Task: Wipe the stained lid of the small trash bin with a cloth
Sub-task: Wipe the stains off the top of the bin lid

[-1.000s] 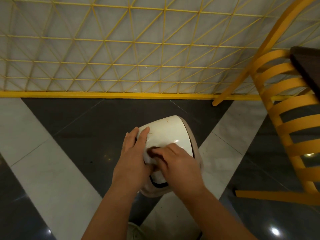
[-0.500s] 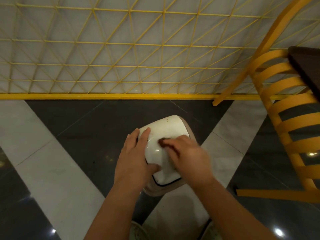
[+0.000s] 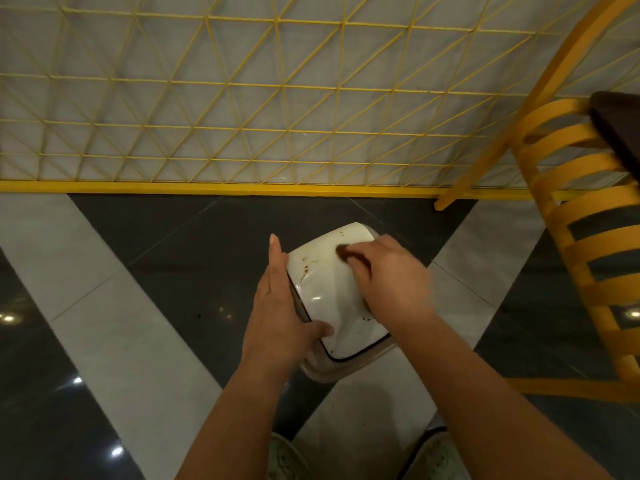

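Note:
The small trash bin (image 3: 346, 370) stands on the floor in front of me. Its white domed lid (image 3: 325, 296) carries brown stains (image 3: 306, 268) on the left part and some specks near the front right. My left hand (image 3: 277, 306) lies flat against the bin's left side, fingers straight and thumb resting on the lid's near corner. My right hand (image 3: 391, 275) pinches a small dark brown cloth (image 3: 342, 251) and presses it onto the far part of the lid. The hand hides most of the cloth.
A yellow slatted chair (image 3: 581, 209) stands close on the right, with a dark tabletop (image 3: 620, 123) behind it. A yellow wire-mesh partition (image 3: 242, 98) runs across just beyond the bin. My shoes (image 3: 284, 459) stand right below it on the glossy dark and light floor.
My right hand has carried the cloth from the lid's near end up to its far end. My left hand slid off the lid's top to the bin's left side, baring the stains.

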